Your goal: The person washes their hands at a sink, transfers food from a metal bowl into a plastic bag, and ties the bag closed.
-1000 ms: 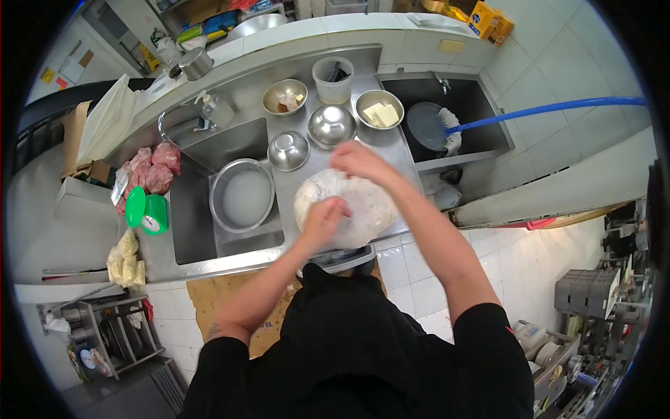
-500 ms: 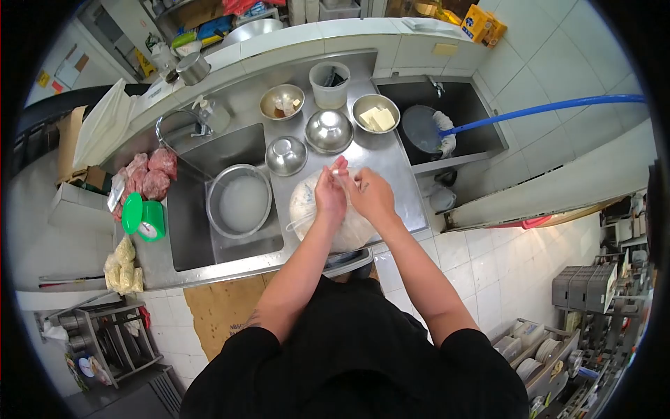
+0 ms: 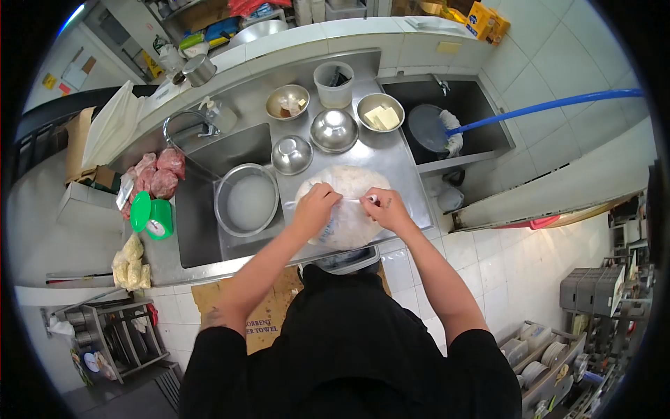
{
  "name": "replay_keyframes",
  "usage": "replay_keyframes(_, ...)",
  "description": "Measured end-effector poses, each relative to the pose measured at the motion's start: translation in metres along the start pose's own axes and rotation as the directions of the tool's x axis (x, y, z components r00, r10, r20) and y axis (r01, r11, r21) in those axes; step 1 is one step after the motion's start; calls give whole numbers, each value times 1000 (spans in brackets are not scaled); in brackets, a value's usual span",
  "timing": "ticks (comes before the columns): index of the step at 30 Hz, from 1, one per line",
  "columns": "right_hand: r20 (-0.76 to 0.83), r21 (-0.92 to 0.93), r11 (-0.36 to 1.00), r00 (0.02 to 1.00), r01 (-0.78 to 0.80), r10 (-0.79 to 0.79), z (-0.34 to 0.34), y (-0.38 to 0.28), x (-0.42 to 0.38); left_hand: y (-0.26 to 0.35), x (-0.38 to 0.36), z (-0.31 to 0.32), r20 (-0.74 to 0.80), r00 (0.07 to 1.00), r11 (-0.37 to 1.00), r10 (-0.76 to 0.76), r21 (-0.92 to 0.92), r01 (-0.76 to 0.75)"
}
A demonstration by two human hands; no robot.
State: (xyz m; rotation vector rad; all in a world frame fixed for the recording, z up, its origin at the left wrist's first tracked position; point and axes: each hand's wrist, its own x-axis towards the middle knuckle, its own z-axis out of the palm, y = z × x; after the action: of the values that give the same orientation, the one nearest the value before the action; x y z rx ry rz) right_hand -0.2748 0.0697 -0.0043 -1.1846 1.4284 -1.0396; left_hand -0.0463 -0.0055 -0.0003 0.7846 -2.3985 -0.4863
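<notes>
A large, bulging clear plastic bag with whitish contents [image 3: 349,234] rests on the steel counter in front of me; what is inside cannot be told. My left hand [image 3: 317,208] is closed at the bag's upper left, pinching a white twisted strip of plastic. On the right, my right hand [image 3: 386,209] is closed round the other end of that strip, a bit of white poking out between its fingers. The strip stretches taut between both hands over the bag. Just behind the bag lie an upside-down steel bowl [image 3: 333,130] and a smaller steel bowl [image 3: 292,155].
A round tub of cloudy liquid [image 3: 248,200] stands in the left sink. Beyond are a bowl with pale blocks [image 3: 380,112] and a white bucket [image 3: 333,84]. Bagged meat [image 3: 165,183] and a green scale [image 3: 151,215] stand left. A blue hose [image 3: 544,106] reaches the right sink.
My hands were close together above the bag; they have moved apart, left and right, drawing the plastic strip tight between them. The view has shifted slightly.
</notes>
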Motion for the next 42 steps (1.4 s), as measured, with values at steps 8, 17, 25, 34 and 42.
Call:
replay_keyframes(8,193,-600,698,918,390,-347,-16,3,-25,-34,9,15,352,914,965,-204,-85,248)
replay_keyframes(17,43,-66,979,981,193,-191,12,-35,-9,7,-16,17,195,900,786,-389,-440,435)
replay_keyframes(25,123,-397,875,961,277,-249,58,-77,-28,-3,-1,25,-99,992,996,-84,-52,79)
replay_keyframes(34,-82,-659,734,955,163,-286,-3,-21,61,4,-5,31,-125,894,837,-430,-426,343)
replay_keyframes(42,-212,-572,807,924,147,-319,15,12,59,4,-12,37,-191,880,824,-435,-478,304)
